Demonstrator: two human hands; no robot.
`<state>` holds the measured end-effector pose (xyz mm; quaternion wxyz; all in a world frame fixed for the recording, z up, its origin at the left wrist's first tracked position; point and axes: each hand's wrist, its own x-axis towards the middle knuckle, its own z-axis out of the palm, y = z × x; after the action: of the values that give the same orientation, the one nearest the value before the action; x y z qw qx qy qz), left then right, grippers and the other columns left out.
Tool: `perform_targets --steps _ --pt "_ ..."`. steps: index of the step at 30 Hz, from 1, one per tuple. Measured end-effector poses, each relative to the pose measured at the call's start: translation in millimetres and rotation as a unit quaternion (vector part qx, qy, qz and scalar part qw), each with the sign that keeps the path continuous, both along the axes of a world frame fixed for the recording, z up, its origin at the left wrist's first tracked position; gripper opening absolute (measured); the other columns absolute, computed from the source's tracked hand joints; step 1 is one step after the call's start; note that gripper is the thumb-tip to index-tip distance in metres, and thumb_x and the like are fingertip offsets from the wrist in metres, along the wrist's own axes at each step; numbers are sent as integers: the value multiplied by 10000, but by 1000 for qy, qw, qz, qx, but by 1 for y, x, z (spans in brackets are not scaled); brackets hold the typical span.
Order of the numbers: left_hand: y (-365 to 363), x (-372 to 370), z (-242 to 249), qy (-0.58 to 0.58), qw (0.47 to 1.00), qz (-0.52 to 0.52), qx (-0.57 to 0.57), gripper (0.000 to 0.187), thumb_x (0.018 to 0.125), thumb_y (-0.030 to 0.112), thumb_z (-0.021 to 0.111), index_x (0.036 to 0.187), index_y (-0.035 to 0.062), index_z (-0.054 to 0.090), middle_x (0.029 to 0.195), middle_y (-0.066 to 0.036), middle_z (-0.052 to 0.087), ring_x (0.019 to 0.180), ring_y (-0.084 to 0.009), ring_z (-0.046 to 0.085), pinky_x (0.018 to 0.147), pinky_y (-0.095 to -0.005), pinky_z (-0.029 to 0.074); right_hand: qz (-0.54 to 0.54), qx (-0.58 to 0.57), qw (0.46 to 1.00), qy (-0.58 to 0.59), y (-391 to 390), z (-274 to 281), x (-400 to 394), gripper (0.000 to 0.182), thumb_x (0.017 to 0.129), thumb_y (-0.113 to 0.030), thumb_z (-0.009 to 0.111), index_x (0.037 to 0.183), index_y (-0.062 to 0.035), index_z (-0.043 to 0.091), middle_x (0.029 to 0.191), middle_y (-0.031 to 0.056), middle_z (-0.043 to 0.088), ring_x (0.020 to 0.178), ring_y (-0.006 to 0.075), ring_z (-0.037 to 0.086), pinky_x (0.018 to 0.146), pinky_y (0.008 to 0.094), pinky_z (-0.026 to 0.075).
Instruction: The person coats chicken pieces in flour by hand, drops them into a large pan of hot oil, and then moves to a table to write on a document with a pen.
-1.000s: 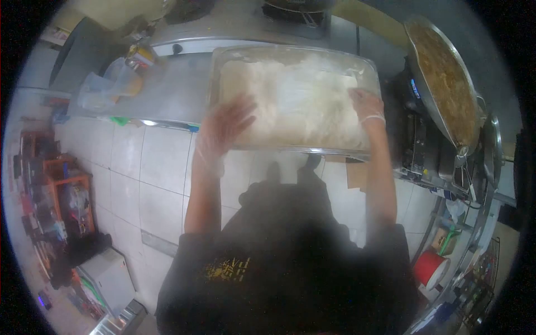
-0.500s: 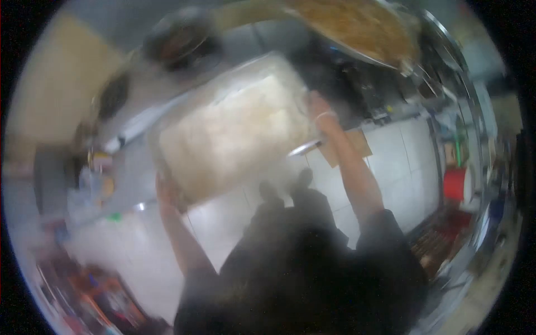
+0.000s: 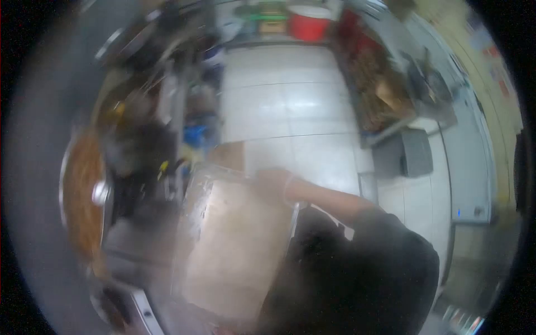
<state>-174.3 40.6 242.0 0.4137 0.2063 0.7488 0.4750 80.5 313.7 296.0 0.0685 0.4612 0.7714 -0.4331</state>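
A large rectangular metal tray with a pale, whitish inside fills the lower middle of the view, close in front of my dark-clothed body. My right hand is closed on its far end, smeared by motion, with a light band around the wrist. At the near end, by the bottom of the picture, only a blurred bit of my left hand shows at the tray's edge; its fingers are mostly hidden. Haze blurs the tray's left side.
Left stands a wide round pan of brown food beside dark stove equipment. A cardboard piece lies on the white tiled floor. Ahead is a red bucket. A grey bin and a counter stand right.
My body and view have turned to the right, bringing the brown-filled pan to the left side. The tray has swung round with me, its right-hand end now pointing away from me.
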Motion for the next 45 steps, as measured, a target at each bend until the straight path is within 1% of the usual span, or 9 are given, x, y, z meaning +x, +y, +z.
perform_targets --steps 8,19,23,30,34,36,39,42,45 --pt "289 128 1 42 968 -244 -36 640 934 313 600 1437 -7 370 1383 -165 483 1244 -269 477 1053 -400 382 -249 116 959 62 145 9 272 374 938 -351 533 1140 -41 592 1122 222 646 1073 393 603 929 439 465" --pt "666 172 -65 122 925 -350 -87 662 940 302 593 1456 -28 341 1411 -168 466 1267 -271 461 1079 -380 356 -484 170 858 17 370 -15 455 513 938 -427 568 1275 -40 569 1196 220 626 1093 354 603 969 412 457" --pt "823 199 -35 191 891 -411 -18 670 942 297 591 1463 -35 331 1422 -169 460 1275 -272 456 1088 -373 347 -684 117 720 -10 433 -17 491 573 936 -425 592 1331 -14 533 1382 195 516 1289 319 470 1079 385 374" --pt "1187 386 36 230 762 -587 146 531 918 214 610 1375 -11 460 1308 -187 549 1227 -271 503 1067 -381 365 -781 109 612 -64 483 -48 575 685 916 -442 589 1355 73 480 1429 252 446 1327 342 427 1096 398 331" --pt "1348 508 100 114 718 -680 94 446 895 162 627 1311 29 537 1286 -151 553 1225 -234 496 1053 -368 380 -863 125 489 19 585 -7 565 621 928 -409 589 1288 95 535 1316 215 543 1233 291 492 1051 365 359" --pt "1434 559 121 162 685 -708 51 448 875 193 657 1284 38 561 1289 -151 546 1226 -229 495 1045 -367 388 -802 130 583 31 639 -11 594 542 935 -383 588 1207 86 588 1162 170 608 1072 238 554 934 337 423" --pt "1553 612 125 307 600 -707 215 558 813 308 733 1273 40 567 1305 -148 521 1231 -255 497 1045 -374 388 -819 125 547 119 729 9 606 359 947 -312 575 1020 27 668 812 58 638 701 125 565 609 269 441" --pt "1686 662 132 380 539 -702 269 776 731 482 770 1316 29 538 1398 -168 457 1319 -350 412 1103 -413 343 -843 91 489 203 861 78 596 291 930 -275 592 971 1 672 718 38 603 597 111 525 533 259 409" --pt "1812 711 154 464 490 -690 261 835 707 493 787 1332 8 518 1397 -179 447 1322 -356 407 1111 -416 333 -791 100 567 206 973 73 618 292 924 -279 600 941 6 664 702 36 586 594 127 528 535 265 413"
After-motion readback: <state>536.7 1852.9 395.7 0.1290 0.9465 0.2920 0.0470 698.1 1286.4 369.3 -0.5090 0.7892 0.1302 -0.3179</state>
